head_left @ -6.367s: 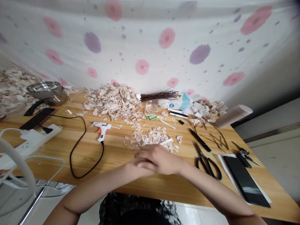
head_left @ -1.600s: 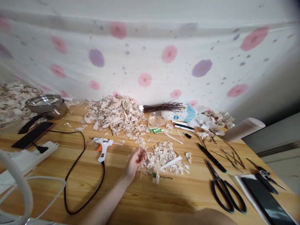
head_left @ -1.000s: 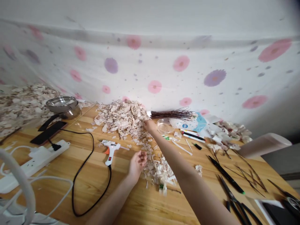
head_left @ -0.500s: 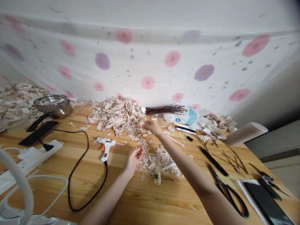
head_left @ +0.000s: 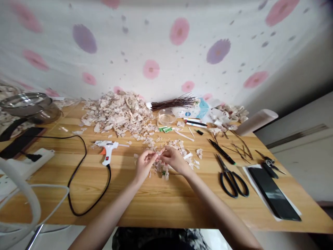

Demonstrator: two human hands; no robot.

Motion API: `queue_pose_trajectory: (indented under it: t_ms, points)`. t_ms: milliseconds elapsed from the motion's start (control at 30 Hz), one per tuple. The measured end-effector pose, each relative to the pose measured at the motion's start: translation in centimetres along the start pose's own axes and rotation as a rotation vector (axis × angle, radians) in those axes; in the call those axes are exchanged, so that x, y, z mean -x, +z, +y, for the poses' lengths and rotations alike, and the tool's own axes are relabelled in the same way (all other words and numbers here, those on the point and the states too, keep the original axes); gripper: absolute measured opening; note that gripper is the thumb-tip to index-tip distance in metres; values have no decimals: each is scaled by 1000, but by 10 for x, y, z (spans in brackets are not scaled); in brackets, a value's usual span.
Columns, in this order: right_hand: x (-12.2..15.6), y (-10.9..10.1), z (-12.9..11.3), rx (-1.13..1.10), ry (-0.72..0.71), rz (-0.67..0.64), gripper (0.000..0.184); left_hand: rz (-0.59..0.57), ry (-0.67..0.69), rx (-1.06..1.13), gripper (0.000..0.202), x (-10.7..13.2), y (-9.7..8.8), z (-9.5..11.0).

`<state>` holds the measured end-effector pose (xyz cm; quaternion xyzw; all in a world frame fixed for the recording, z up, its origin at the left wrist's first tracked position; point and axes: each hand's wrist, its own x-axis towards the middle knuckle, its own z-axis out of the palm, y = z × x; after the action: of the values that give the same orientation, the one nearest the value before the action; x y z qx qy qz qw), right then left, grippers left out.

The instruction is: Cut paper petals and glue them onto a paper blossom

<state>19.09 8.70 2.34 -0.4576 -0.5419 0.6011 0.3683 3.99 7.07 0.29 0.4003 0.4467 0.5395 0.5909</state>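
A: Where's the pale flake [head_left: 159, 151] lying?

B: It's sitting between the left hand [head_left: 144, 165] and right hand [head_left: 174, 160], over a small flake heap [head_left: 168, 166]. It's too small to read its long axis.

A: Are the fingers [head_left: 153, 153] gripping it?

B: They're curling inward almost closed, tips meeting there, but I can't tell whether they're gripping it.

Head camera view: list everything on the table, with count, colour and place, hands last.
large flake pile: one, cream, back centre
twig bundle: one, dark brown, back, right of the pile
clear dish: one, transparent, in front of the twigs
steel bowl: one, silver, far left
power strip: one, white, left edge
hot glue gun: one, white and orange, left of centre
scissors: one pair, black handles, right
black slab: one, black, front right
small flakes: a scatter, cream, centre
left hand: one, bare, at the small flakes
right hand: one, bare, touching the left hand's fingertips
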Motion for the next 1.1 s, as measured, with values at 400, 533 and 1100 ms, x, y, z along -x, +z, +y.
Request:
queue_pose_trajectory:
  t_ms: [400,533,1100]
  points:
    - [10,-6,19,18,-66,142,37,-36,-76,-93,20,-1,-3,-5]
    - [13,-11,17,63,-80,146,37,-76,-114,-49,22,0,0,-2]
    - [23,-21,8,237,-160,88,33,-229,-264,-44,30,0,-1,-1]
